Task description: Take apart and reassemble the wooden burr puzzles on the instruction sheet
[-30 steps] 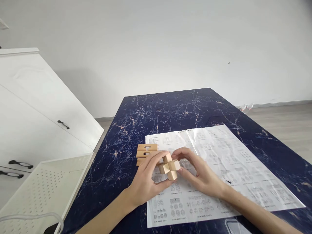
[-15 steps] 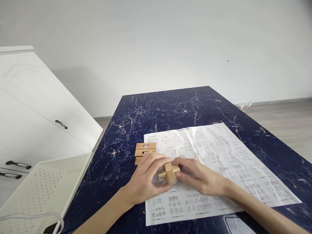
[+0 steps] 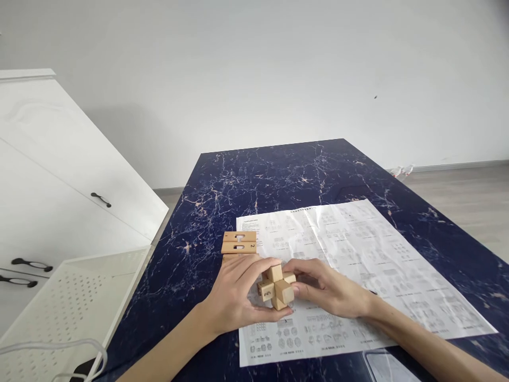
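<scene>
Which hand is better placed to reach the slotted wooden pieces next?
Probably the left hand: it is nearer the slotted wooden pieces. The right hand is farther off, across the wooden burr puzzle both hands hold.

"3" on wood puzzle (image 3: 277, 291); "2" on slotted pc (image 3: 247, 248); sheet (image 3: 350, 276) txt illegible.

- The far side of the wooden puzzle (image 3: 281, 289), hidden in the grip; the right hand (image 3: 330, 289) has some fingertips behind it.
- The nearest of the slotted wooden pieces (image 3: 239, 247), just beyond the grip, mostly covered by the left hand (image 3: 234, 292).
- Small print on the sheet (image 3: 345, 249) under and around the grip, too fine to read.
- A dark bit (image 3: 373, 292) right of the grip, too small to name.
- A flat pale-edged object (image 3: 384, 366), nearer than the grip, cut by the bottom edge and partly behind the right forearm.
- The white cabinet (image 3: 59, 159), well left of the grip, cut by the left edge.
</scene>
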The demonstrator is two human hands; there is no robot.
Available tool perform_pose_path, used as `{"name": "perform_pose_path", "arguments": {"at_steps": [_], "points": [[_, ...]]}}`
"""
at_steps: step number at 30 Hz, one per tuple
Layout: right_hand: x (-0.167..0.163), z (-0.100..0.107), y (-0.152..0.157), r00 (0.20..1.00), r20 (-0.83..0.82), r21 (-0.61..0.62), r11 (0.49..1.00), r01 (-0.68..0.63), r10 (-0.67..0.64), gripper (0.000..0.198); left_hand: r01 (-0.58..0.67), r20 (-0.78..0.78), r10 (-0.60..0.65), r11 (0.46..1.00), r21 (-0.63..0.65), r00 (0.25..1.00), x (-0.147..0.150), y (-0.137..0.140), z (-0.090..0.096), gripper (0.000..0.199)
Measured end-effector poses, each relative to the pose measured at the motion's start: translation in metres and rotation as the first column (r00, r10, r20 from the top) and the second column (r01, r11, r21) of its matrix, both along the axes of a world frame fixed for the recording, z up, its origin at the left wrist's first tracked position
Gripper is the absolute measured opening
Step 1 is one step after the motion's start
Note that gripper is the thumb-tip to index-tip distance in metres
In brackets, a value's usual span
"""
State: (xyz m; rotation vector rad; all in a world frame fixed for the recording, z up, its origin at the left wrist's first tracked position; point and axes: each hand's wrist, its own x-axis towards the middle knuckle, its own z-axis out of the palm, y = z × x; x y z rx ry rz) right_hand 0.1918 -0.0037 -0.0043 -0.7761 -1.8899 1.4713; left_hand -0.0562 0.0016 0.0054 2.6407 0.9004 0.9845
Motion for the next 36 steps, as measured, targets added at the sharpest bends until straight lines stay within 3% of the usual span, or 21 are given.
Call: {"name": "perform_pose_path", "arguments": {"at_steps": [6, 11, 22, 28, 36], "points": [[-0.001, 0.004, -0.005, 0.999, -0.007, -0.094, 0.995, -0.038, 0.037, 0.040, 0.029, 0.032, -0.028, 0.999, -0.041, 0.999, 0.001, -0.002, -0.002, 0.074], [0.000, 0.002, -0.002, 0.997, -0.034, -0.198, 0.977, -0.080, 0.074, 0.043, 0.059, 0.044, -0.060, 0.998, 0.007, 0.997, 0.004, -0.001, -0.001, 0.072], [0.006, 0.003, 0.004, 0.995, -0.004, -0.176, 0.980, -0.094, 0.095, 0.040, 0.103, 0.026, -0.105, 0.991, 0.089, 0.994, 0.003, 0.004, -0.003, 0.067], [0.004, -0.006, 0.005, 0.971, -0.140, -0.216, 0.951, -0.220, 0.193, 0.038, 0.089, 0.030, -0.092, 0.992, 0.095, 0.995, 0.004, 0.004, -0.003, 0.071], [0.001, -0.008, 0.002, 0.990, -0.091, -0.135, 0.984, -0.120, 0.108, 0.040, 0.074, 0.074, -0.083, 0.990, 0.117, 0.994, 0.005, 0.004, -0.002, 0.079]]}}
